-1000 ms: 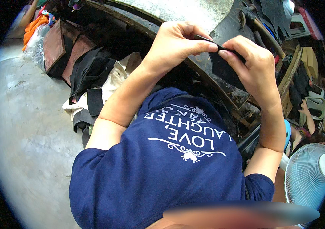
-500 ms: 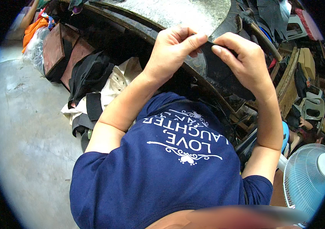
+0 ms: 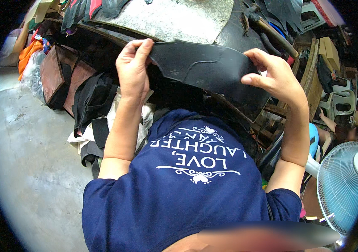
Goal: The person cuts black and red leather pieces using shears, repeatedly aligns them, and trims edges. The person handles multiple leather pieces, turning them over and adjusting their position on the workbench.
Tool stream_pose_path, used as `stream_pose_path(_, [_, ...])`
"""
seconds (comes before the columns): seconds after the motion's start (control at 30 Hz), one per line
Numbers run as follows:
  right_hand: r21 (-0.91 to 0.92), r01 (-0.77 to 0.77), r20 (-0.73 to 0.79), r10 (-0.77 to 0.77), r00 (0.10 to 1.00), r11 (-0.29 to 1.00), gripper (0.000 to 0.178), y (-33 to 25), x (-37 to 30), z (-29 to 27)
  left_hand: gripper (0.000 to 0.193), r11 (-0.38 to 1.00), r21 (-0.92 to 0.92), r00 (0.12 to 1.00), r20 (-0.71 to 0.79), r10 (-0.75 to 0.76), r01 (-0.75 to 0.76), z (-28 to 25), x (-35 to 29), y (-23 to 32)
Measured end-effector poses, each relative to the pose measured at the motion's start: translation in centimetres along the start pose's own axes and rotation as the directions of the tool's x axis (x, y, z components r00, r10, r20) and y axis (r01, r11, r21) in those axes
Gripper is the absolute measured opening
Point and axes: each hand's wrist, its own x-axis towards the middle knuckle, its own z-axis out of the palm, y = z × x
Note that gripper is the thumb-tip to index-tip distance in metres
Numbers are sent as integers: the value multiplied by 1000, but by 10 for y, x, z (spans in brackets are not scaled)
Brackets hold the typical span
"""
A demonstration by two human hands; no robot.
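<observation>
- While both hands hold it up flat, the black leather piece (image 3: 210, 69) hangs in front of the person's chest, just above the navy shirt (image 3: 187, 185) and below the grey work surface (image 3: 174, 19); this looks like an inspection step, with the piece spread out for a look at its curved seam line.
- Left of the leather piece, the left hand (image 3: 132, 69) is closed on its left end, thumb underneath and fingers curled over the top edge.
- At the right end of the leather piece, the right hand (image 3: 273, 77) pinches the edge between thumb and forefinger, the other fingers loosely bent.
- Judging by the two-point hold, the next move calls for keeping both pinches firm so the limp piece does not sag or fold.
</observation>
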Motion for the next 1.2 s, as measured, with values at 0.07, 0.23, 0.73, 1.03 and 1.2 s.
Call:
stream_pose_path(0.07, [46,-30,36,28,999,999,44,11,-8,6,7,999,16,995,-85,-48,49,-8,2,2])
stream_pose_path(0.23, [159,81,27,-86,996,984,31,7,-8,31,57,15,770,642,521,562,-638,19,-7,27])
stream_pose_path(0.73, [675,51,-120,40,992,736,21,1,52,36,13,915,377,918,294,-266,145,6,-19,36])
stream_pose_path(1.03, [945,70,-98,75,992,319,15,-12,61,82,26,825,545,881,452,-138,-151,33,-14,19])
stream_pose_path(1.2, [995,-6,-14,188,982,103,15,-6,57,90,18,885,454,925,372,-85,-101,50,-14,9])
